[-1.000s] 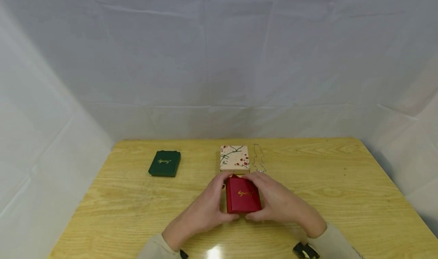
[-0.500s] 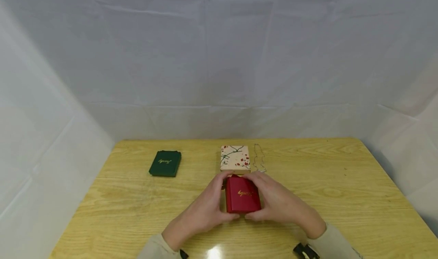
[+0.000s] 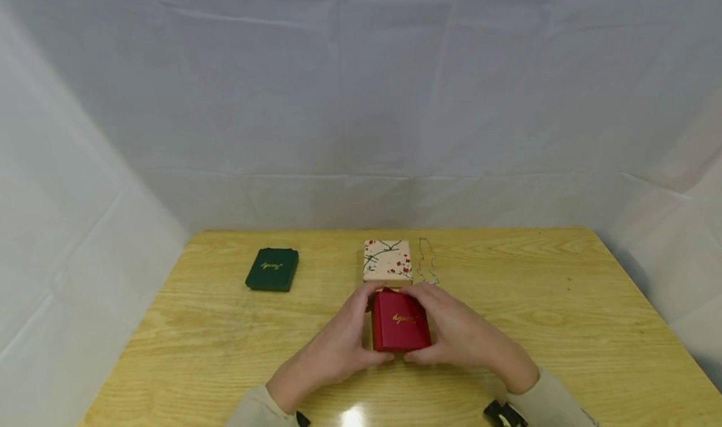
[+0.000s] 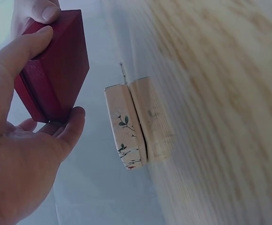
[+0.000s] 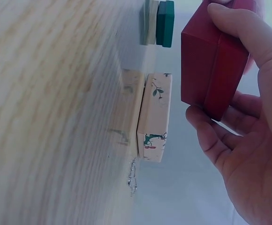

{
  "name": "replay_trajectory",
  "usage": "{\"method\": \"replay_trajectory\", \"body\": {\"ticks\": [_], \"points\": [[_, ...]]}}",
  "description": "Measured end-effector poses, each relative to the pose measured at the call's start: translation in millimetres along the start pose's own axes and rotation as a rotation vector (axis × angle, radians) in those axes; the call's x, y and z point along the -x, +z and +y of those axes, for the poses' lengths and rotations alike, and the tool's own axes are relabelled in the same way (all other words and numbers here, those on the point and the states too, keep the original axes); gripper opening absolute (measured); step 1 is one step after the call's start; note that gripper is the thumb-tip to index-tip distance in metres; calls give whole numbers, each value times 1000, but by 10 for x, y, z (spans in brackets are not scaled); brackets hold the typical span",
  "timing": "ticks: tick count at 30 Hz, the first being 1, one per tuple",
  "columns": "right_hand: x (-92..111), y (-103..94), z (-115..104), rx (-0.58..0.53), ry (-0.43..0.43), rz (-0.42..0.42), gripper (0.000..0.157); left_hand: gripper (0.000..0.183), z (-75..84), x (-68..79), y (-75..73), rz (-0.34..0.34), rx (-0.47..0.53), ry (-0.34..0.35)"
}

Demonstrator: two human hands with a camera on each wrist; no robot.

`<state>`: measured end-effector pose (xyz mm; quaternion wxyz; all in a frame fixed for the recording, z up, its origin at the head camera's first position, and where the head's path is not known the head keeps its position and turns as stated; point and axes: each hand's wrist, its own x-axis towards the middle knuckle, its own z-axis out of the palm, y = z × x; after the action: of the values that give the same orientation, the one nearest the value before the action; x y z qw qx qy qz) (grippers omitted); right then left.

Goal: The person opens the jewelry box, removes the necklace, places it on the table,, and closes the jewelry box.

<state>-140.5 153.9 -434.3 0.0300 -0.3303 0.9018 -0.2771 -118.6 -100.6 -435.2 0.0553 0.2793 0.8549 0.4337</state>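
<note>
A red jewelry box [image 3: 402, 321] with gold lettering is held off the table between both hands, its lid closed. My left hand [image 3: 345, 336] grips its left side, thumb along the near edge and fingers at the far edge. The right hand [image 3: 451, 326] mirrors this on the other side. In the left wrist view the red box [image 4: 58, 68] shows a seam along its side, with the left thumb on one face and fingertips under the opposite one. The right wrist view shows the right thumb and curled fingers around the box [image 5: 215, 61].
Just beyond the hands lies a cream box [image 3: 387, 262] with a floral branch print. A thin silver necklace [image 3: 427, 261] is laid out at its right. Farther left sits a dark green jewelry box [image 3: 272, 269]. White cloth [image 3: 361, 101] hangs behind the wooden table [image 3: 536, 301].
</note>
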Motion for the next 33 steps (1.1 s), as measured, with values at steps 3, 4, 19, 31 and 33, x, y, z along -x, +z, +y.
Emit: {"method": "replay_trajectory", "body": {"ticks": [3,4,19,31,33], "points": [[1,-13,-5,-9,3,-8,102,109,4,3,0,-3,-6,0],[2,-17,-6,-12,4,-10,102,109,5,3,-1,-4,-9,0],[38,-70,14,-56,5,-18,98,110,11,2,-4,-11,-14,49],[96,-231,45,-84,-11,12,99,110,-35,29,-40,-1,-104,-1],[118,-284,64,-73,5,16,99,106,-43,36,-49,-6,-131,-7]]}}
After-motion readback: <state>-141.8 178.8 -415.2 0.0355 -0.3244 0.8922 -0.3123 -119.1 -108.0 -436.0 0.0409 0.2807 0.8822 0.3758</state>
